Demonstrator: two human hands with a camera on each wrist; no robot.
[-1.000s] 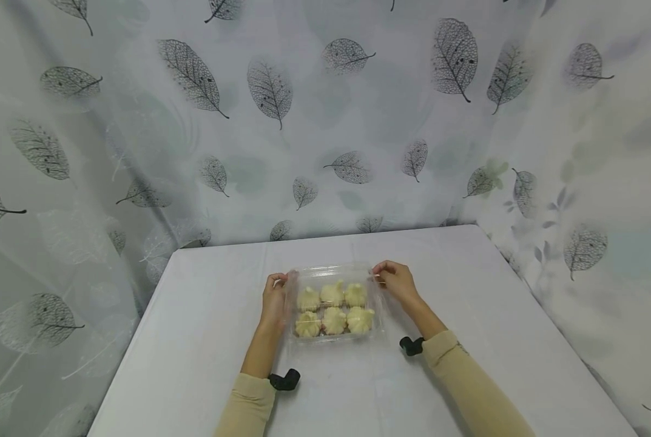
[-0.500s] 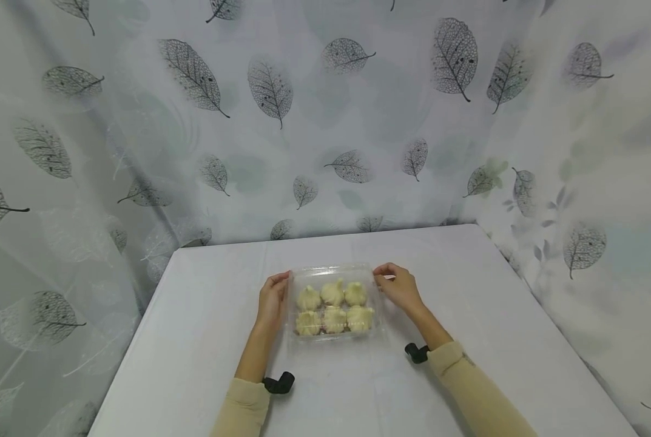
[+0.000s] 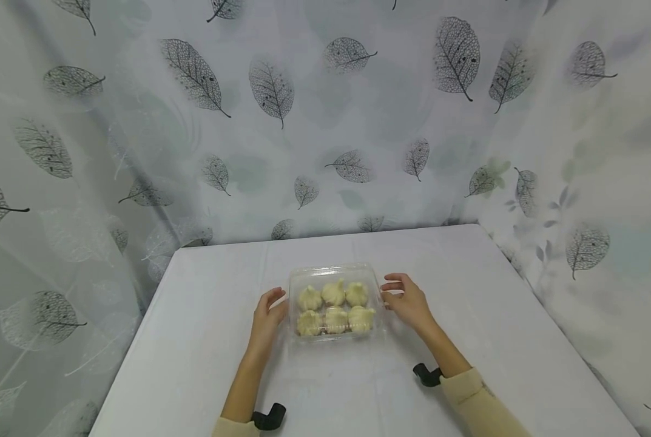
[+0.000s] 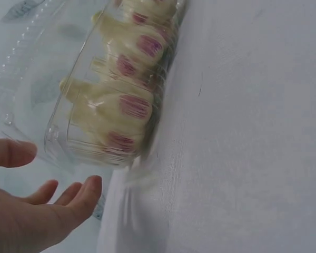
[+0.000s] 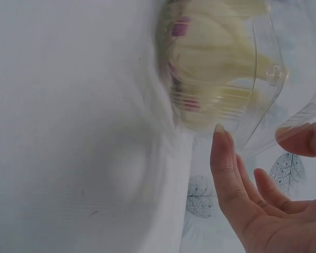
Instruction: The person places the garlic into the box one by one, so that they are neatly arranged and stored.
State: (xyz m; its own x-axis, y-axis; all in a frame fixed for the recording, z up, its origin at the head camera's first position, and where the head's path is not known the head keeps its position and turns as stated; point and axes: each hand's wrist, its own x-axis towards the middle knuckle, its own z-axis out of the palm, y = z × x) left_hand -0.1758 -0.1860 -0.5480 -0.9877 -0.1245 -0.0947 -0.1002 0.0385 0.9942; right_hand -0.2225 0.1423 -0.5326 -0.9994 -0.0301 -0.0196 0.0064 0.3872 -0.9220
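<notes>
A clear plastic clamshell box point(image 3: 330, 270) sits mid-table, holding two rows of pale garlic bulbs point(image 3: 335, 319). Purple patches show low on the garlic bulbs point(image 4: 113, 105) through the box wall in the left wrist view. Just off the left side of the box is my left hand point(image 3: 266, 318), fingers loosely bent and holding nothing. On the opposite side, my right hand point(image 3: 411, 303) has its fingers spread, with fingertips right at the box edge. The right wrist view has the thumb and index finger of the right hand point(image 5: 274, 211) close against the clear wall, not gripping it.
A white cloth covers the table point(image 3: 347, 388). A leaf-printed curtain point(image 3: 314, 121) hangs behind and along both sides. Black wrist camera mounts point(image 3: 270, 417) stick out from each wrist, near the tan sleeves point(image 3: 486, 406).
Both hands have let go of the box sides and drawn back toward the body, the left hand moving outward to the left. The box stays in about the same place.
</notes>
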